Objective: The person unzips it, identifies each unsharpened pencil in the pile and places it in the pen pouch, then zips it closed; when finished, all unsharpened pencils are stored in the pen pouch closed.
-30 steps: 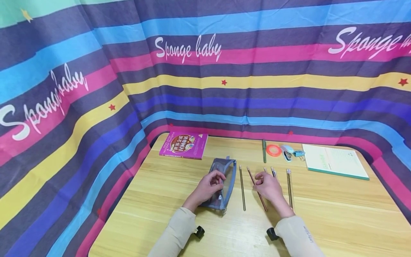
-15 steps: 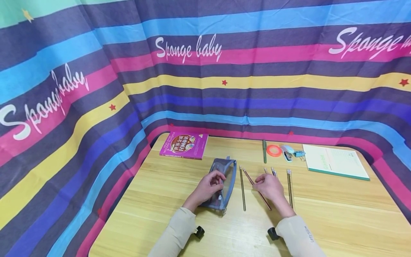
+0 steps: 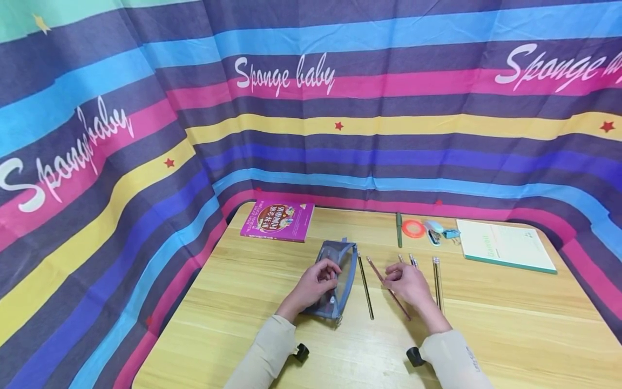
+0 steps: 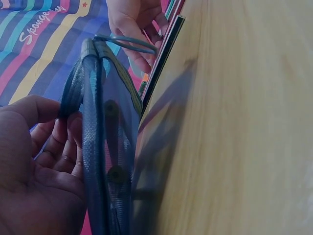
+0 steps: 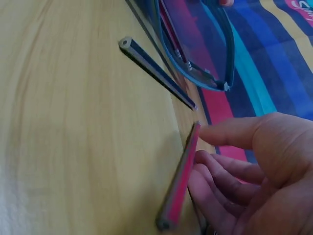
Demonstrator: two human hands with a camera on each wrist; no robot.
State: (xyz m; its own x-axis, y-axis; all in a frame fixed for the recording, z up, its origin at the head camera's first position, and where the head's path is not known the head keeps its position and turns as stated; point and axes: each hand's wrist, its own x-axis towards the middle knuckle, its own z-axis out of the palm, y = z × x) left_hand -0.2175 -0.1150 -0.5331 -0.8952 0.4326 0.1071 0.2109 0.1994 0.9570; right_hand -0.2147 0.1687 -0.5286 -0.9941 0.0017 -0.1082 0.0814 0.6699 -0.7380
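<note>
My left hand [image 3: 318,282] pinches the edge of a grey-blue mesh pencil case [image 4: 93,147], which stands with its zipped mouth open towards the right. Through that mouth, in the right wrist view, slim reddish sticks like pencils [image 5: 171,32] show inside. My right hand [image 3: 408,281] is at a red pencil [image 5: 181,181] lying slanted on the table; its fingers are loosely bent against one side of the pencil, the thumb near the far end. Between that pencil and the case lies a black-striped pencil [image 3: 366,286], its far tip right at the case's edge.
More pencils [image 3: 438,283] lie right of and behind my right hand. Farther back are a green pen [image 3: 399,229], an orange tape roll [image 3: 413,228], a stapler [image 3: 434,236], a blue binder clip [image 3: 452,233] and a notebook [image 3: 507,246]. A purple book [image 3: 278,220] lies back left.
The red pencil's far end has swung left, nearer the case. The black-striped pencil has turned, its far tip now at the case's edge. My left hand stays put.
</note>
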